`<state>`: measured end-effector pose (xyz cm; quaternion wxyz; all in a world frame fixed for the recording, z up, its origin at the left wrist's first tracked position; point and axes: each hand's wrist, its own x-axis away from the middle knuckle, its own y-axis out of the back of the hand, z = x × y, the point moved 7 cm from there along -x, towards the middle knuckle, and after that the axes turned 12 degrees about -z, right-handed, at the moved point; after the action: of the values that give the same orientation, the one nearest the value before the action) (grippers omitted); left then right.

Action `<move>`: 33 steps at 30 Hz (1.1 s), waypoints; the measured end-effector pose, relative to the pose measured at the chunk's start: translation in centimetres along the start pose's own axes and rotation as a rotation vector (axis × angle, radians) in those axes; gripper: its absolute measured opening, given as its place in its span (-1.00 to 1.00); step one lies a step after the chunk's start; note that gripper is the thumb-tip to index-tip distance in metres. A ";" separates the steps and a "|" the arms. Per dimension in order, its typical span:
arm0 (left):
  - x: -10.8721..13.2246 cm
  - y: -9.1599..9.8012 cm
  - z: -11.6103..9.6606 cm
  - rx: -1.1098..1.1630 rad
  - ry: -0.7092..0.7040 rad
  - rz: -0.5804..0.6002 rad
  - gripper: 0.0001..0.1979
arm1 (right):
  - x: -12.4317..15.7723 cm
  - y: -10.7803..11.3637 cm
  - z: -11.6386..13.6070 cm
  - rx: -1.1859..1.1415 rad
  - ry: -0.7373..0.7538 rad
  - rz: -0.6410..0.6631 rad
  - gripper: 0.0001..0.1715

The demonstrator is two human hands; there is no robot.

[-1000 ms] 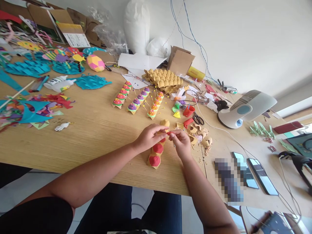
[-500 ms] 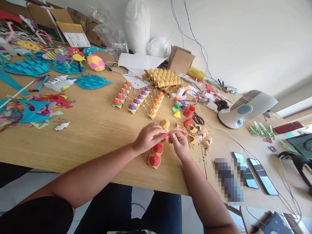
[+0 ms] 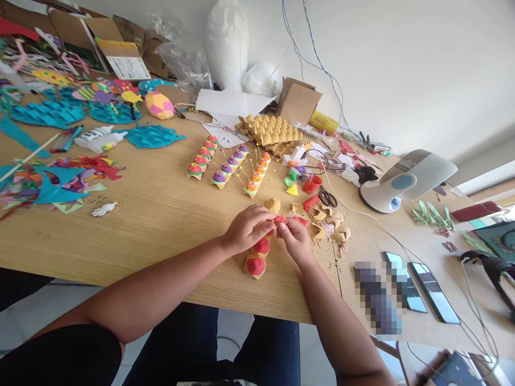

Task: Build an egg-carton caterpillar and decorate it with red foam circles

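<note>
Between my fingertips is a small piece of red modelling clay (image 3: 279, 219). My left hand (image 3: 247, 230) pinches it from the left, and my right hand (image 3: 296, 239) from the right. Beneath them lies an egg carton strip (image 3: 259, 275) with red clay caps (image 3: 262, 245) on its nearer bumps; its far bump (image 3: 272, 205) is bare cardboard. My hands partly hide the middle of the strip. Past my hands stand three decorated strips: a red and green one (image 3: 203, 156), a purple one (image 3: 229, 166), and an orange one (image 3: 257, 174) with pins.
Right of my hands lie torn carton scraps (image 3: 322, 228), black scissors (image 3: 328, 197) and a red cup (image 3: 312, 184). Farther back is an egg tray (image 3: 269, 130). A white fan (image 3: 406, 179) and phones (image 3: 434, 292) occupy the right side; coloured scraps (image 3: 60, 179) lie left.
The red clay piece shows more above my fingers than before. My fingers have shifted slightly around it; the strip and the other things stay in place.
</note>
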<state>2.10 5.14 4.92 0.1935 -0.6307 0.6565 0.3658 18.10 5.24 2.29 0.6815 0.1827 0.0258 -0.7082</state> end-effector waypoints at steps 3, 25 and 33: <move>0.1 -0.2 -0.5 -0.014 -0.074 0.031 -0.68 | -0.1 0.1 0.1 0.000 -0.010 -0.013 -0.46; 0.0 0.0 -0.5 -0.063 -0.127 -0.024 -0.74 | 0.4 -0.4 0.7 0.063 0.064 0.114 -0.34; -0.2 -0.1 -1.6 -0.056 -0.220 -0.017 -0.85 | 0.4 -0.6 0.8 0.036 0.098 0.141 -0.34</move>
<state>2.51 4.10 6.06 0.2496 -0.5973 0.6155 0.4496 17.30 4.63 2.80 0.7242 0.2305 0.0335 -0.6490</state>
